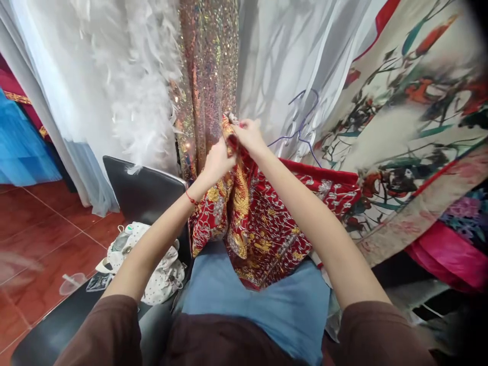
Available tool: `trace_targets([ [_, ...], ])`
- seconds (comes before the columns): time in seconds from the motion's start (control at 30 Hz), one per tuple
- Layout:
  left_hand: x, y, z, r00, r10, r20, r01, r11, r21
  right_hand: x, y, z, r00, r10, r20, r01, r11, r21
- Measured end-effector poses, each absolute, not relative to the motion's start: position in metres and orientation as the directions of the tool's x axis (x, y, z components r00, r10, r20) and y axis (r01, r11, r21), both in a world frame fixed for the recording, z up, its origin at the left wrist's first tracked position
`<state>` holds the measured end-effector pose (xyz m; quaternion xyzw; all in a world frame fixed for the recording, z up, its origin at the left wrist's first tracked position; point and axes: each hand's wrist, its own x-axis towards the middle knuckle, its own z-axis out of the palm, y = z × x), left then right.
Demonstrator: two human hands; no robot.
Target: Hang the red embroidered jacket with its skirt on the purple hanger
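A red garment (274,223) with gold and silver embroidery hangs from my two hands and drapes over my lap. My left hand (219,165) is closed on its gathered upper part. Slightly higher and to the right, my right hand (249,136) pinches the top of the same gathered cloth; its fingertips are partly hidden by folds. A purple hanger (301,129) shows just beyond the garment's right part, its hook upward. Whether the hanger is inside the garment I cannot tell.
White feathery cloth (141,76), a sequined curtain-like fabric (209,56) and a flower-patterned cloth (412,101) hang ahead. At left stands a black chair (148,188) bearing a white dotted cloth bag (162,277). A clear plastic piece (72,283) lies near the seat's edge.
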<state>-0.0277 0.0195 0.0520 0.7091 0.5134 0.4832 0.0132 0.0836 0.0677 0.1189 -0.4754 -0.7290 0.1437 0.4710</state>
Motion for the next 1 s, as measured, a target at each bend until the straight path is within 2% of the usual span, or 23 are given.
trace_targets([
  [0.1,-0.045,0.043,0.068,-0.157,0.736,0.658,0.779,-0.317,0.541,0.100,0.074,0.111,-0.298,0.770,0.564,0.592,0.613,-0.523],
  [0.17,-0.060,0.057,0.079,-0.213,0.716,0.664,0.816,-0.243,0.524,0.114,0.074,0.101,-0.385,0.752,0.535,0.735,0.600,-0.316],
  [0.23,-0.074,0.071,0.090,-0.262,0.701,0.663,0.854,-0.151,0.498,0.124,0.070,0.089,-0.419,0.784,0.459,0.868,0.494,-0.053],
  [0.3,-0.082,0.084,0.099,-0.284,0.705,0.650,0.891,-0.056,0.450,0.131,0.061,0.079,-0.467,0.781,0.415,0.881,0.449,0.146],
  [0.4,-0.085,0.102,0.109,-0.246,0.750,0.615,0.942,0.037,0.333,0.141,0.043,0.072,-0.605,0.667,0.434,0.790,0.569,0.227],
  [0.53,-0.072,0.120,0.109,-0.177,0.794,0.582,0.973,0.054,0.223,0.157,0.018,0.073,-0.723,0.514,0.462,0.645,0.742,0.184],
  [0.67,-0.053,0.121,0.101,-0.051,0.832,0.552,0.989,-0.035,0.145,0.196,0.006,0.083,-0.739,0.390,0.550,0.502,0.863,0.061],
  [0.73,-0.045,0.116,0.100,0.047,0.818,0.573,0.974,-0.164,0.154,0.228,0.009,0.092,-0.563,0.461,0.686,0.624,0.782,-0.013],
  [0.8,-0.037,0.110,0.102,0.140,0.787,0.601,0.929,-0.314,0.195,0.263,0.019,0.103,-0.243,0.576,0.780,0.798,0.577,-0.177],
  [0.83,-0.033,0.107,0.104,0.184,0.772,0.609,0.900,-0.381,0.212,0.279,0.026,0.110,-0.115,0.652,0.749,0.836,0.471,-0.282],
  [0.87,-0.029,0.105,0.107,0.228,0.758,0.611,0.870,-0.440,0.221,0.293,0.033,0.117,-0.060,0.763,0.643,0.845,0.382,-0.374],
  [0.93,-0.021,0.101,0.116,0.309,0.740,0.597,0.811,-0.533,0.241,0.313,0.046,0.129,-0.123,0.956,0.268,0.833,0.246,-0.496],
  [0.97,-0.017,0.099,0.122,0.327,0.739,0.589,0.777,-0.565,0.278,0.319,0.050,0.134,-0.191,0.978,0.077,0.825,0.203,-0.528],
  [1.0,-0.013,0.097,0.127,0.332,0.745,0.579,0.741,-0.585,0.329,0.322,0.053,0.138,-0.241,0.969,-0.055,0.819,0.173,-0.547],
])
